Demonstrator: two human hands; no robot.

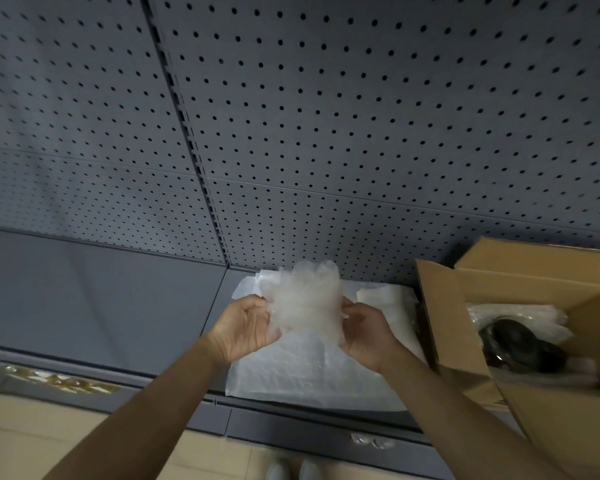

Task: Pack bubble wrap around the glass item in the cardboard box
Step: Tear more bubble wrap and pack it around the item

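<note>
A crumpled wad of clear bubble wrap [305,299] is held up between both hands above the shelf. My left hand [245,329] grips its left side and my right hand [366,336] grips its right side. To the right stands an open cardboard box [444,306] with its flaps up. Inside it lies a dark glass item [520,344] on its side, with bubble wrap [520,315] behind it and more in front of it.
Flat white sheets of packing material [309,375] lie on the grey shelf [101,306] under my hands. A grey pegboard wall [326,116] rises behind. The shelf's front edge [291,420] runs below, with a beige floor and my shoes beneath.
</note>
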